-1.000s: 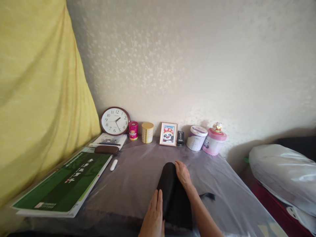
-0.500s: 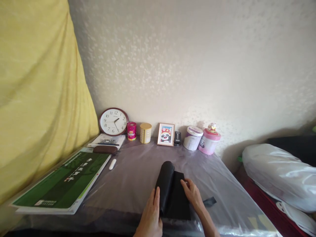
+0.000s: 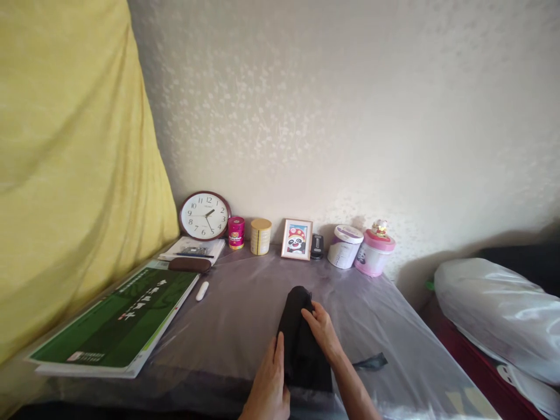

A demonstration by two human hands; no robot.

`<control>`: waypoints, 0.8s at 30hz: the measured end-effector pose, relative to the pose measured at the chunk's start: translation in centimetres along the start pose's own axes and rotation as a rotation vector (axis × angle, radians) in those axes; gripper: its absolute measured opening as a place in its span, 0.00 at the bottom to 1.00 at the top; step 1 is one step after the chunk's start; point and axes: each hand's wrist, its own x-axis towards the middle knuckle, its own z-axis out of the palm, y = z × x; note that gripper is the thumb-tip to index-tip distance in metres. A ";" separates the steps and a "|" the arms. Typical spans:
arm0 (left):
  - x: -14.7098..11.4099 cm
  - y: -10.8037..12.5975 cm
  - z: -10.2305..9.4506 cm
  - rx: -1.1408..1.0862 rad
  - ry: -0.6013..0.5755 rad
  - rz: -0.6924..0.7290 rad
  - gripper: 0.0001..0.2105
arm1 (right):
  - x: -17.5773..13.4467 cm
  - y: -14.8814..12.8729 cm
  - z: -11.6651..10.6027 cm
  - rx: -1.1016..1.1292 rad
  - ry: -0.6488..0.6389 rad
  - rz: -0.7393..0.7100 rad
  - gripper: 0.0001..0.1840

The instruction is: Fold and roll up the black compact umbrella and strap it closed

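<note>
A black roll (image 3: pixel 292 321) of soft, sheet-like material lies lengthwise near the table's front edge, with a flat black flap (image 3: pixel 312 370) on its right. My left hand (image 3: pixel 272 373) grips the roll's left side near the lower end, thumb and fingers around it. With its fingers curled over the flap's upper right edge, my right hand (image 3: pixel 321 329) presses the material against the roll. Under my right forearm a dark strap (image 3: pixel 371 361) sticks out onto the tabletop. I cannot tell whether something is wrapped inside the roll.
Along the wall stand a clock (image 3: pixel 205 216), a pink tin (image 3: pixel 236 233), a yellow-lidded can (image 3: pixel 261 237), a panda picture frame (image 3: pixel 296 239) and two tubs (image 3: pixel 345 248). Green books (image 3: pixel 118 321), a brown case (image 3: pixel 189 265) and a white stick-like object (image 3: pixel 202 291) lie left. A plastic bag (image 3: pixel 494 309) sits right.
My right hand has moved left and up, bringing the flap's upper part against the roll. The flap now shows narrower. My left hand stays on the roll; the view has shifted slightly.
</note>
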 end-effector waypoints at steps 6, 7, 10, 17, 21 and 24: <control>0.1 -0.2 -0.4 0.052 -0.013 -0.006 0.42 | 1.3 -0.3 1.9 -0.153 0.038 -0.019 0.21; 0.1 -0.3 -0.4 0.055 -0.010 -0.005 0.42 | 1.4 -0.4 2.1 -0.189 0.037 -0.028 0.21; 0.3 -0.6 -0.3 0.053 0.003 -0.001 0.42 | 1.5 -0.9 2.5 -0.237 -0.041 -0.067 0.18; 0.8 -1.2 0.2 0.091 0.010 -0.016 0.40 | 0.8 -2.0 3.0 -0.117 -0.271 -0.044 0.10; 0.4 -1.9 0.6 0.098 0.011 -0.031 0.38 | 0.0 -2.4 2.9 -0.123 -0.352 -0.124 0.10; 0.0 -2.5 0.5 0.020 0.097 0.018 0.44 | -0.4 -2.8 2.7 -0.185 -0.363 -0.178 0.10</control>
